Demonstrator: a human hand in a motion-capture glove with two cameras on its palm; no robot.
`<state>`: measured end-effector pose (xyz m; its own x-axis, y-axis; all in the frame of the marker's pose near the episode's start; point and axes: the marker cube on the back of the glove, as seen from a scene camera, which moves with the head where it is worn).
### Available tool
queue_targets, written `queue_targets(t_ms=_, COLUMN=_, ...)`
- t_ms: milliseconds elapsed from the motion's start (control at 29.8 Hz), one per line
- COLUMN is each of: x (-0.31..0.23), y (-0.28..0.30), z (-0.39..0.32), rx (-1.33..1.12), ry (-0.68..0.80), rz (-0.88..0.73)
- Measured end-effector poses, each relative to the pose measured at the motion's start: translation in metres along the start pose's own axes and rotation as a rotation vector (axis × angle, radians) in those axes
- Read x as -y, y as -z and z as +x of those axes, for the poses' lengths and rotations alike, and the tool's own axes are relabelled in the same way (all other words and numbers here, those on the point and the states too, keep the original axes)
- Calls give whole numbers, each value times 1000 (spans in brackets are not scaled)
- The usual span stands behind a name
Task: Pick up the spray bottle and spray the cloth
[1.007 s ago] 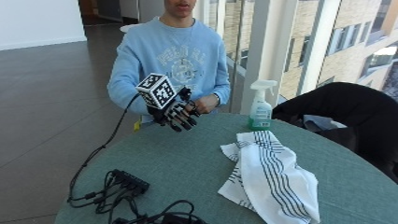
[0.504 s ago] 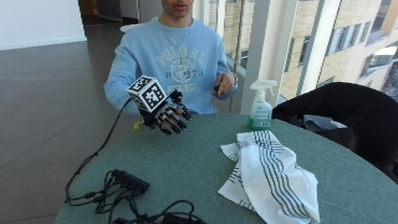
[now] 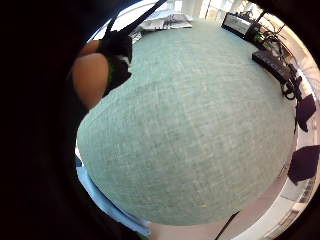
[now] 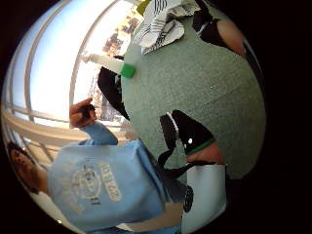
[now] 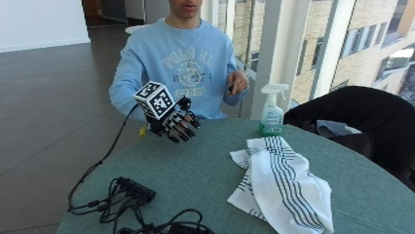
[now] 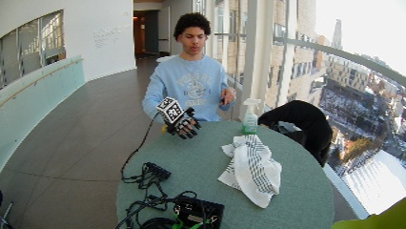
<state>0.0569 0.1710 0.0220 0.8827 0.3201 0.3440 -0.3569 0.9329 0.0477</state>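
The table (image 5: 195, 180), low in the frame, wears a green woven cover, matt and a bit rough; the cloth (image 5: 285, 187) at lower right is soft white fabric with dark stripes, all crumpled; the spray bottle (image 5: 272, 111) right of centre is smooth, see-through plastic; the right hand (image 5: 176, 123) left of centre wears matt black fabric.

Spray bottle (image 4: 109, 64) beside striped cloth (image 4: 158, 22), seemingly apart

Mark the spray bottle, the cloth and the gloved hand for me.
spray bottle (image 5: 272, 117): outside view, on the bottle's body, below the white trigger head.
cloth (image 5: 282, 187): outside view, on the middle of the striped fabric.
right hand (image 5: 178, 124): outside view, on the gloved fingers, raised above the table.
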Motion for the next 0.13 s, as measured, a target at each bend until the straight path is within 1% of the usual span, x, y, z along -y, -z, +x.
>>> queue_targets(t_ms=134, x=0, y=-1, z=1, rx=2, ry=1, rz=-3)
